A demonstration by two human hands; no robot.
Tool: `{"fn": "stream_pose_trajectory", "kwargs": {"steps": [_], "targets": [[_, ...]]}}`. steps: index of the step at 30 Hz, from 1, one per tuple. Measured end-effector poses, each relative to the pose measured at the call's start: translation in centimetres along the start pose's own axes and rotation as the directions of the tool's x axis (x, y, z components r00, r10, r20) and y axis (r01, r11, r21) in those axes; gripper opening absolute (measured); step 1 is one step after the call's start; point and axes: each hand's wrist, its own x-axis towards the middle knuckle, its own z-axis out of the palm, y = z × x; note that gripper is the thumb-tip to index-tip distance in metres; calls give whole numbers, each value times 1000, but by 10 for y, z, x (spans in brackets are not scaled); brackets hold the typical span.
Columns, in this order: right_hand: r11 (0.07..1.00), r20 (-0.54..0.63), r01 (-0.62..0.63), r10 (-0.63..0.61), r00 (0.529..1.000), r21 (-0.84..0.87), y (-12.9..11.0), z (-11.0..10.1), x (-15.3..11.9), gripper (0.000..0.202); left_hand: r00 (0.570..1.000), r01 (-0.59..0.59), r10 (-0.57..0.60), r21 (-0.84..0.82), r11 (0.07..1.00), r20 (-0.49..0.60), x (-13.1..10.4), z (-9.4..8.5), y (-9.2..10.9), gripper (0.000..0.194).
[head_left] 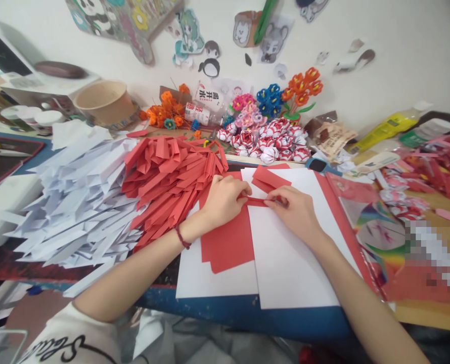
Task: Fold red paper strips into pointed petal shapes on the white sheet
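A narrow folded strip of red paper is stretched between my two hands, above white sheets. My left hand pinches its left end, fingers curled. At the other end, the thumb and fingers of my right hand press the strip. Under my left hand lie larger red paper pieces, on a white sheet. A second white sheet lies below my right hand. Just beyond the strip rest small red paper pieces, one overlapping another.
To the left are heaps of folded red strips and folded white strips. Red-and-white paper flowers and colourful craft flowers stand at the back. A paper bowl is back left; a yellow bottle lies back right.
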Motion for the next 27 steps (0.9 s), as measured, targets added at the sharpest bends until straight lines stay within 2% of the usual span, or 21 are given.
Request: {"fn": "stream_pose_trajectory", "kwargs": {"steps": [3,6,8,15,18,22,27], "targets": [[996,-1,78,-78,997,-44,1,-1,-1,3,985,-170,174,246,954,7,-1,-2,1,18],[978,2,177,-178,984,-109,3,-3,-4,12,929,-359,358,441,822,88,-3,-4,4,20],[966,3,216,-217,976,-141,4,-5,-6,17,909,-405,398,483,776,121,-4,-4,6,18],[931,50,311,-308,950,-190,7,-8,-12,21,864,-501,461,447,741,204,-3,-9,2,14],[901,89,370,-359,929,-228,8,-8,-14,21,871,-489,446,435,756,204,-3,-11,-2,14],[881,123,409,-390,913,-239,5,-9,-16,21,912,-410,378,413,813,161,-3,-8,-6,14],[931,85,274,-261,962,-242,-4,-7,-13,18,957,-290,274,330,898,95,0,-4,-11,20]]}}
